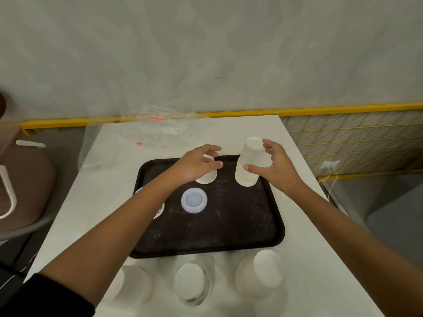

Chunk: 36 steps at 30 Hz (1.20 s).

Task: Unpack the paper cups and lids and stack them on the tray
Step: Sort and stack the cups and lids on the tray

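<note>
A black tray [229,236] lies in the middle of the white table. Two stacks of upturned white paper cups stand at its far end. My left hand [196,164] curls over the short cup stack [207,178], thumb in front and fingers behind. My right hand [278,164] holds the tall cup stack [248,156], its thumb on the near side and its fingers by the top. A white plastic lid [194,200] lies on the tray nearer me. A second lid [159,211] peeks out from under my left forearm.
Three wrapped cup stacks stand at the table's near edge: left [130,287], middle [191,283], right [262,276]. Crumpled clear plastic wrap [158,129] lies at the far left of the table. A brown chair [25,179] is on the left, a yellow mesh fence [354,138] on the right.
</note>
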Tool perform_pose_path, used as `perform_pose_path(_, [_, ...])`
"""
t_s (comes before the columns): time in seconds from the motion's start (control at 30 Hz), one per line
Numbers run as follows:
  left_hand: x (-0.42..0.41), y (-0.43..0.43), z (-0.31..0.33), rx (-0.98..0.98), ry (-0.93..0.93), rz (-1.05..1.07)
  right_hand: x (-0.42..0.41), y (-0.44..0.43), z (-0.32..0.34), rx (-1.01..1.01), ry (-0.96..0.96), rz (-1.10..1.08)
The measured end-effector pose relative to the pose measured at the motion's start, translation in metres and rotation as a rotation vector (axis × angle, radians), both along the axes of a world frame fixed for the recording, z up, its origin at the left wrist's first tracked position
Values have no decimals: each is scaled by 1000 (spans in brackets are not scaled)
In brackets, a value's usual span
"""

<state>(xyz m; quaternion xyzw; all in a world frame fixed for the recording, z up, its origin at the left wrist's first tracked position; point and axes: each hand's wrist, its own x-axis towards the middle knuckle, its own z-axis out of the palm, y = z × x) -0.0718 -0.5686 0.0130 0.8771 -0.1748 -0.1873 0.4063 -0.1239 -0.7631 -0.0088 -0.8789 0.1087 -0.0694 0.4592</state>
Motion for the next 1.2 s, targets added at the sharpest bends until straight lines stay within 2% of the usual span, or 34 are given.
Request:
perform_pose_path(0.23, [-50,80,7,-44,5,23,-58,63,34,-74,-16,129])
perform_pose_path(0.47, [-91,174,-8,-71,50,95,-100,134,37,-96,-31,248])
perform_pose_path(0.7, [-124,244,-29,-136,135,136,-137,196,16,45,-45,294])
perform_pose_path(0.77, [-131,255,-35,-161,168,108,-147,210,5,51,-17,320])
perform_pose_path(0.97, [-145,260,-46,-141,212,-23,-162,242,-44,46,254,353])
perform_pose_path(1.07, [-150,250,-50,-99,219,-71,-162,258,-66,23,277,319])
perform_pose_path(1.2, [-153,237,-59,-75,191,-90,-156,273,-80,92,258,281])
